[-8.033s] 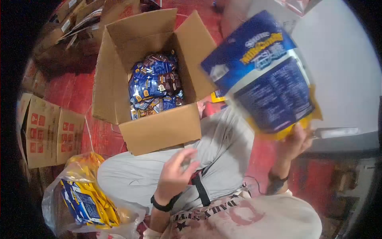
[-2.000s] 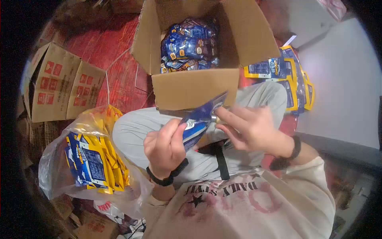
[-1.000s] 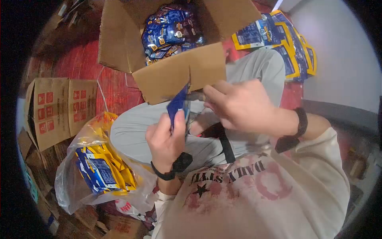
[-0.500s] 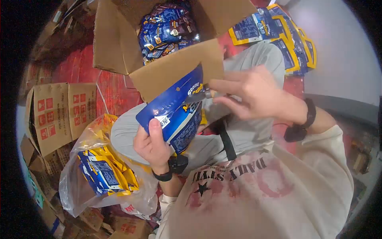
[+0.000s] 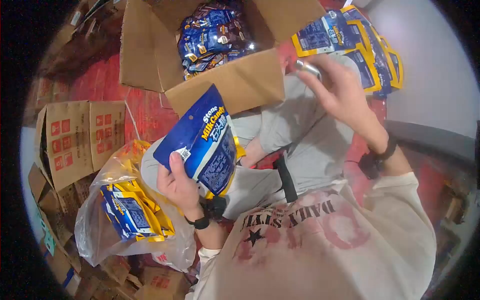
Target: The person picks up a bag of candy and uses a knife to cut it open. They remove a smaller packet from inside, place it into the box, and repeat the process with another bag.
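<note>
My left hand (image 5: pixel 179 186) grips a blue, white and yellow candy pouch (image 5: pixel 212 145) by its edge, thumb on the front. The pouch reads "Stone Milk Candy" and tilts above my lap, in front of the open box. Held off to the right, my right hand (image 5: pixel 340 92) has its fingers closed on a small silver metal tool (image 5: pixel 309 69). Its exact kind is hard to make out, since the fingers cover part of it. The tool is apart from the pouch.
An open cardboard box (image 5: pixel 230 85) holds many small blue and brown packets (image 5: pixel 212 37). More flat pouches (image 5: pixel 367 55) are piled at the upper right. To the left, a clear plastic bag (image 5: pixel 92 230) contains similar pouches, beside a printed carton (image 5: pixel 75 142).
My right hand has drawn the metal tool away from the pouch, up and to the right. My left hand and the pouch have shifted slightly left, and the pouch's front now shows more fully.
</note>
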The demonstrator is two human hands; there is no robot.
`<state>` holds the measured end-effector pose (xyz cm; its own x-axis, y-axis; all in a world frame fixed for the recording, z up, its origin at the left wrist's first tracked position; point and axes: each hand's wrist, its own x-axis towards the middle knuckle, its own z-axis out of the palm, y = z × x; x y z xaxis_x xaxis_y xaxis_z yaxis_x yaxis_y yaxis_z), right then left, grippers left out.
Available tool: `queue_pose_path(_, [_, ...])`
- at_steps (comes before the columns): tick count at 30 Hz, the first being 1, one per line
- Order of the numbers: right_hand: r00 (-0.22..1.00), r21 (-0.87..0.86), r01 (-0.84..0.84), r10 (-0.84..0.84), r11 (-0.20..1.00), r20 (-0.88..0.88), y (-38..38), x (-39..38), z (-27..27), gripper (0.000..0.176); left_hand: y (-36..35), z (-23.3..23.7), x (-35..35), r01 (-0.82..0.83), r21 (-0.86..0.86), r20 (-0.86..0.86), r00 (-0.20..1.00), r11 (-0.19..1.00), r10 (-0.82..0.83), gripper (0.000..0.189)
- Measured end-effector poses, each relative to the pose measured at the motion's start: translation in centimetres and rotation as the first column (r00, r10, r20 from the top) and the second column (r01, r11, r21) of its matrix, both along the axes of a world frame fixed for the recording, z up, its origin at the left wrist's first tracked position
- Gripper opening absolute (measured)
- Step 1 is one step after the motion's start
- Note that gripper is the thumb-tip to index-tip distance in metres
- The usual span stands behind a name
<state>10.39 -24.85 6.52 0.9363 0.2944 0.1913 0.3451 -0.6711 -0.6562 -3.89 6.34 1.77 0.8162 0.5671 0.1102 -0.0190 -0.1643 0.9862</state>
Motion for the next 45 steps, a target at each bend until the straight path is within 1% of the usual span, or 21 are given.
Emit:
queue_pose_path(1, [0.998,-0.062,0.019,-0.015,0.998,0.064,0.0,0.6,-0.5,0.028,0.0,0.0,0.0,0.002,0.052,-0.001,1.0,0.999,-0.002,0.027])
queue_pose_path(7, [0.997,-0.028,0.065,-0.066,0.998,-0.037,0.7,3.6,-4.0,0.034,0.6,-0.2,-0.2,0.008,0.187,-0.074,0.997,0.982,0.006,0.019])
queue_pose_path(9, [0.925,0.203,0.017,-0.092,0.979,0.369,-0.6,3.9,-5.4,0.038,0.4,0.5,-0.2,0.057,0.421,-0.087,0.996,0.905,-0.022,0.015])
queue_pose_path(10, [0.882,0.168,0.115,-0.178,0.979,0.436,-2.1,4.1,-5.7,0.04,0.2,1.0,-0.2,0.07,0.374,-0.139,0.99,0.925,-0.019,0.016])
queue_pose_path(13, [0.801,0.507,0.207,-0.443,0.837,0.403,-7.5,6.1,-5.8,0.041,0.7,-1.0,-0.3,0.117,0.406,-0.148,0.987,0.907,-0.061,0.016])
queue_pose_path(14, [0.764,0.543,0.3,-0.538,0.785,0.356,-9.1,6.6,-5.3,0.039,0.6,-1.0,-0.6,0.072,0.181,-0.304,0.953,0.981,-0.014,0.015])
queue_pose_path(15, [0.802,0.579,0.301,-0.53,0.757,0.276,-12.7,7.6,-6.6,0.036,0.4,-0.9,-0.6,0.061,0.174,-0.307,0.952,0.983,-0.005,0.015])
queue_pose_path(17, [0.811,0.408,0.464,-0.562,0.786,0.162,-16.5,8.4,-7.3,0.038,0.3,-0.2,0.1,0.01,-0.026,-0.414,0.91,1.0,-0.02,0.012])
queue_pose_path(18, [0.818,0.404,0.455,-0.552,0.793,0.162,-18.4,8.8,-8.4,0.038,0.6,-0.2,0.4,0.079,0.002,-0.41,0.909,0.997,-0.072,0.015])
queue_pose_path(20, [0.796,-0.167,0.534,-0.425,0.829,0.431,-21.7,10.0,-11.3,0.044,0.8,0.0,0.9,0.177,-0.063,-0.388,0.903,0.982,-0.188,0.025])
queue_pose_path(21, [0.804,-0.171,0.519,-0.41,0.838,0.432,-23.0,10.3,-12.3,0.044,0.4,0.3,1.0,0.209,-0.152,-0.358,0.899,0.966,-0.251,0.028])
queue_pose_path(23, [0.878,-0.292,0.459,-0.379,0.839,0.292,-23.4,10.4,-12.6,0.049,-0.3,0.4,1.4,0.185,-0.154,-0.319,0.92,0.97,-0.227,0.027])
queue_pose_path(25, [0.868,-0.257,0.491,-0.444,0.832,0.221,-22.4,10.0,-11.9,0.045,-0.3,0.3,1.1,0.175,-0.155,-0.287,0.934,0.972,-0.214,0.026])
queue_pose_path(27, [0.809,-0.359,0.535,-0.343,0.765,0.477,-19.4,9.1,-9.6,0.041,-0.1,0.0,0.9,0.123,-0.208,-0.468,0.859,0.97,-0.209,0.025])
queue_pose_path(29, [0.849,-0.032,0.318,-0.27,0.947,0.454,-12.4,7.7,-6.2,0.028,-0.6,0.1,0.7,0.141,-0.116,-0.466,0.866,0.983,-0.179,0.028])
queue_pose_path(31, [0.942,-0.015,0.118,-0.107,0.993,0.318,-4.7,4.1,-3.7,0.021,-1.3,0.5,0.7,0.091,0.115,-0.543,0.84,0.989,-0.014,0.031])
queue_pose_path(32, [0.966,-0.041,-0.105,0.112,0.994,0.232,-1.4,1.9,-3.4,0.024,-1.5,0.4,0.7,0.092,0.149,-0.475,0.88,0.984,-0.011,0.032])
queue_pose_path(33, [0.934,0.0,-0.323,0.319,0.946,0.159,1.8,-0.1,-4.4,0.028,-1.6,0.3,0.7,0.099,0.151,-0.472,0.881,0.983,-0.016,0.032])
queue_pose_path(35, [0.704,0.049,-0.708,0.698,0.705,0.127,8.2,-1.7,-4.5,0.04,-1.6,0.2,0.9,0.111,0.271,-0.479,0.877,0.956,0.034,0.029])
queue_pose_path(40, [0.709,0.028,-0.699,0.687,0.715,0.156,14.6,-2.0,-7.9,0.049,-1.7,0.7,0.1,0.114,0.263,-0.489,0.872,0.958,0.031,0.034])
queue_pose_path(45, [0.656,-0.025,-0.74,0.73,0.672,0.189,13.7,-0.7,-7.6,0.03,-1.8,0.5,0.0,0.026,0.11,-0.458,0.888,0.994,0.028,0.038])
